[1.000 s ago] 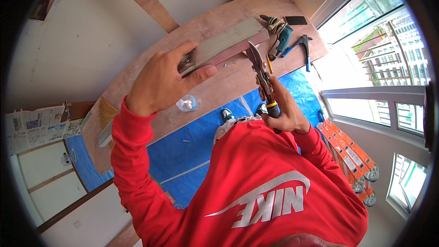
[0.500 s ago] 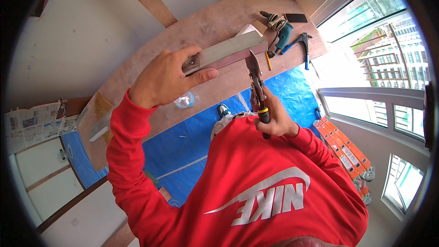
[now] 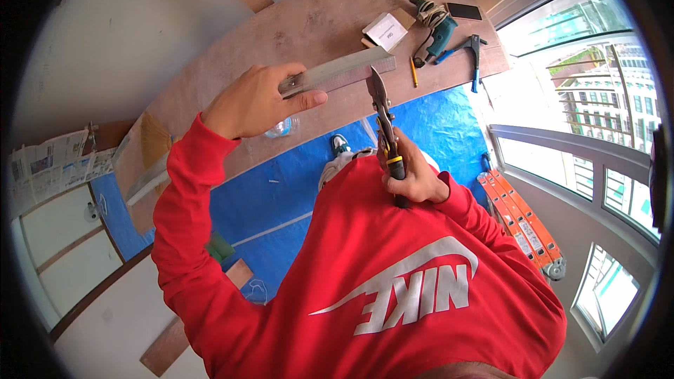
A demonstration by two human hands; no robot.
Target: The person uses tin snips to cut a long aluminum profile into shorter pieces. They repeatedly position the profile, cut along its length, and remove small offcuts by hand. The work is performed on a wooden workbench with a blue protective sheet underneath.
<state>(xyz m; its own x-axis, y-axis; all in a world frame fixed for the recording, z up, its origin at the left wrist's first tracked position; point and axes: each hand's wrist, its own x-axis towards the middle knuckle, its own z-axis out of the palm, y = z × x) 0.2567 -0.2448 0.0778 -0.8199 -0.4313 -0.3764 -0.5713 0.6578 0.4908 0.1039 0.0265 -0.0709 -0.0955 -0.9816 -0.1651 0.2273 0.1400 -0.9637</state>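
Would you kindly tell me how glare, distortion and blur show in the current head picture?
Head view: daylight bleaches parts of the window almost white; head view: the fisheye bows the far edge of the wooden work surface, and the corners go black; head view: the snips in the right hand show no marked blur.

My bent, red-sleeved left arm [image 3: 188, 231] reaches out in front, bare left fingers [image 3: 286, 70] clamped, thumb [image 3: 307, 102] opposing them. My red-sleeved right arm [image 3: 481, 210] folds near my torso [image 3: 400, 253], bare right fingers [image 3: 407, 189] wrapped in a firm grip.
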